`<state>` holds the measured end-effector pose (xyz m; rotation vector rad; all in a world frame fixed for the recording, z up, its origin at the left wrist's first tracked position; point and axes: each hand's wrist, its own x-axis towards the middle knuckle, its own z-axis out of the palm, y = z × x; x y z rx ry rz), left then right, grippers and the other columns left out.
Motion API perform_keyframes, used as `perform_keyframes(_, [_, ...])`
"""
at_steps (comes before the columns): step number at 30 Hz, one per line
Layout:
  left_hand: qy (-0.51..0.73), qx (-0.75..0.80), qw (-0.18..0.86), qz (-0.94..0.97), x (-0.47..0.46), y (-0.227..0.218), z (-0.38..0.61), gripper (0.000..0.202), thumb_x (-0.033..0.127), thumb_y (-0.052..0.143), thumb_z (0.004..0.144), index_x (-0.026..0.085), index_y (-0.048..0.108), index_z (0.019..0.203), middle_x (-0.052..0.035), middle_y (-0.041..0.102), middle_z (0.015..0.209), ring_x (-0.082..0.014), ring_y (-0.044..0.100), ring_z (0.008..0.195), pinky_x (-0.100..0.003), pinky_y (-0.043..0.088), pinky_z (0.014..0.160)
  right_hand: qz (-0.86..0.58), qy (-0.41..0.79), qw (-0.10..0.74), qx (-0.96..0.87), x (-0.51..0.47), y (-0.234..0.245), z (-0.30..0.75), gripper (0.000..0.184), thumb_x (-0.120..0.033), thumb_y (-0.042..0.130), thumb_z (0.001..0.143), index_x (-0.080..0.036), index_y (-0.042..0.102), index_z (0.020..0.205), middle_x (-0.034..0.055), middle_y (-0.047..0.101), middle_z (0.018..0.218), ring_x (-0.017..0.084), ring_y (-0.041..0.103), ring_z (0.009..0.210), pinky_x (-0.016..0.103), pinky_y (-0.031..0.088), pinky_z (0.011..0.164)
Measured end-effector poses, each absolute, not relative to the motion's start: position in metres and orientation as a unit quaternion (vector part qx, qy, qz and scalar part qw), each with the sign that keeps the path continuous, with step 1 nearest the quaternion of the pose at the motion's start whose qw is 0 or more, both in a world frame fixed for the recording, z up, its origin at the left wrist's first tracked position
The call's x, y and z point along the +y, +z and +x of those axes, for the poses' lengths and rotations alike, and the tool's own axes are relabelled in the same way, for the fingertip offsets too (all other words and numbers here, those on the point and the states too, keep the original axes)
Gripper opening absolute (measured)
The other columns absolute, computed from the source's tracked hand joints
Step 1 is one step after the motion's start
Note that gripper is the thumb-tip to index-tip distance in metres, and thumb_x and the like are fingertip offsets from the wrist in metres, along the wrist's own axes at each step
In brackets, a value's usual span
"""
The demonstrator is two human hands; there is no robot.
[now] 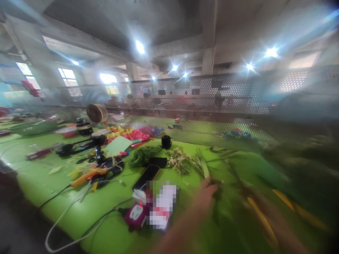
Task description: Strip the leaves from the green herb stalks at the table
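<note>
My left hand (208, 192) reaches forward over the green table (66, 208), its forearm coming up from the bottom middle. Its fingers look closed round a bunch of green stems (203, 167) with pale flowers (180, 160) at the far end. To the right, a motion-smeared mass of green leaves and yellow strips (262, 222) crosses the table. A pinkish streak there (280, 229) may be my right arm; no fingers can be made out.
A black phone (146, 176), a pink charger with cables (136, 213) and a white object lie near my left hand. Further left are orange-handled tools (87, 176), scissors, a green card (118, 144), a black cup (166, 141) and pink and yellow flower pieces. A perforated metal screen (212, 95) runs behind.
</note>
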<state>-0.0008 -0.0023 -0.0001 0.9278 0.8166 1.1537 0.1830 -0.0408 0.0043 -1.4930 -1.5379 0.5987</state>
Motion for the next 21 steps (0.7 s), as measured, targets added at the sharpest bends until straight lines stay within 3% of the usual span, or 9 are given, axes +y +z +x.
perform_keyframes(3, [0.498, 0.354, 0.65, 0.452, -0.001, -0.01, 0.004, 0.025, 0.018, 0.061, 0.068, 0.013, 0.062, 0.093, -0.0055, 0.062, 0.086, -0.0151, 0.056, 0.077, -0.03, 0.045, 0.075, -0.58, 0.309, 0.451, -0.605, -0.043, 0.008, 0.178, 0.045, -0.045, 0.068, 0.063, -0.027, 0.064, 0.104, 0.0012, 0.072, 0.073, 0.025, 0.069, 0.076, 0.027, 0.054, 0.057])
perform_keyframes(9, [0.46, 0.36, 0.606, 0.539, -0.003, -0.021, 0.009, 0.025, 0.012, 0.061, 0.07, 0.013, 0.063, 0.095, -0.0081, 0.065, 0.091, -0.0173, 0.058, 0.084, -0.034, 0.045, 0.085, -0.592, 0.358, 0.501, -0.52, -0.049, 0.024, 0.167, 0.042, -0.042, 0.071, 0.055, -0.025, 0.065, 0.094, 0.0046, 0.074, 0.086, 0.029, 0.068, 0.083, 0.032, 0.055, 0.067])
perform_keyframes(14, [0.431, 0.367, 0.593, 0.573, -0.006, -0.022, 0.01, 0.022, 0.022, 0.065, 0.071, 0.015, 0.064, 0.092, -0.0045, 0.064, 0.08, -0.0146, 0.057, 0.073, -0.031, 0.045, 0.074, -0.628, 0.349, 0.502, -0.481, -0.052, 0.032, 0.164, 0.046, -0.042, 0.074, 0.048, -0.022, 0.065, 0.089, 0.0066, 0.073, 0.087, 0.03, 0.068, 0.083, 0.033, 0.054, 0.066])
perform_keyframes(21, [0.398, 0.338, 0.664, 0.534, -0.005, -0.016, 0.008, 0.023, 0.03, 0.07, 0.064, 0.012, 0.06, 0.074, -0.0022, 0.059, 0.068, -0.0123, 0.055, 0.063, -0.028, 0.044, 0.066, -0.626, 0.409, 0.505, -0.431, -0.055, 0.04, 0.158, 0.047, -0.034, 0.072, 0.048, -0.021, 0.062, 0.092, 0.0008, 0.07, 0.068, 0.025, 0.067, 0.071, 0.029, 0.053, 0.064])
